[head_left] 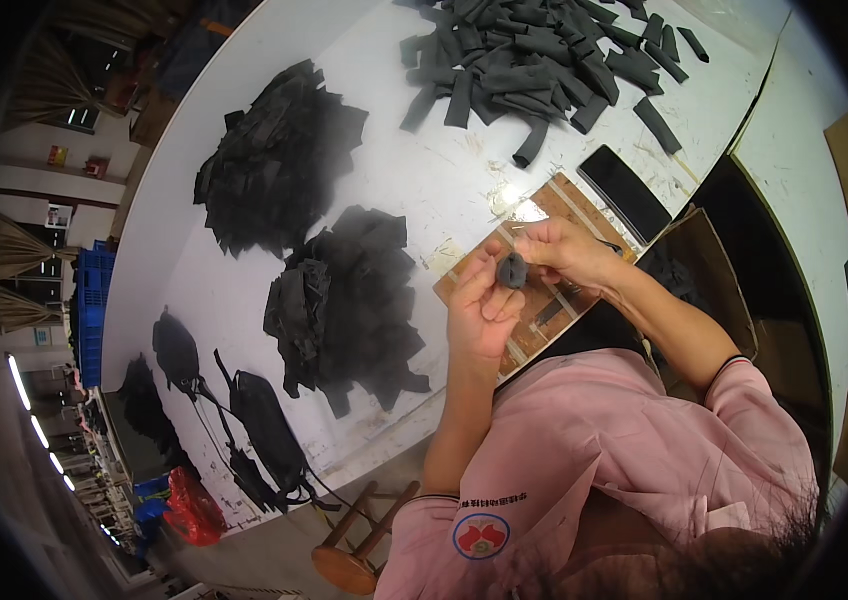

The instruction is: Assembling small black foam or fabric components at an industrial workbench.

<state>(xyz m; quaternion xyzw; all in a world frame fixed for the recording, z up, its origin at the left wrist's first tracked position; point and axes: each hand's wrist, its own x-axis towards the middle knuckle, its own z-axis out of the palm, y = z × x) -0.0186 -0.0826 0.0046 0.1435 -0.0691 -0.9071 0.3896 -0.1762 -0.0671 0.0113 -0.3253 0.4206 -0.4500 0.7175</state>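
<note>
Grey cloth-like tube (512, 271), matte and round-ended, is pinched by left hand (481, 308) and right hand (566, 250).

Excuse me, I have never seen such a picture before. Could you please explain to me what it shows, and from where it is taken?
There is no machine here: a person in a pink shirt works with bare hands. The single picture comes from a wide camera worn on the head, looking down, so straight edges look bent.

The left hand holds a small dark rolled piece. The right hand is close against it; whether it also grips is hard to tell. Both are above a wooden board.

On the white table lie a heap of dark tubes, two piles of flat dark pieces and, beside the board, a black phone.
</note>
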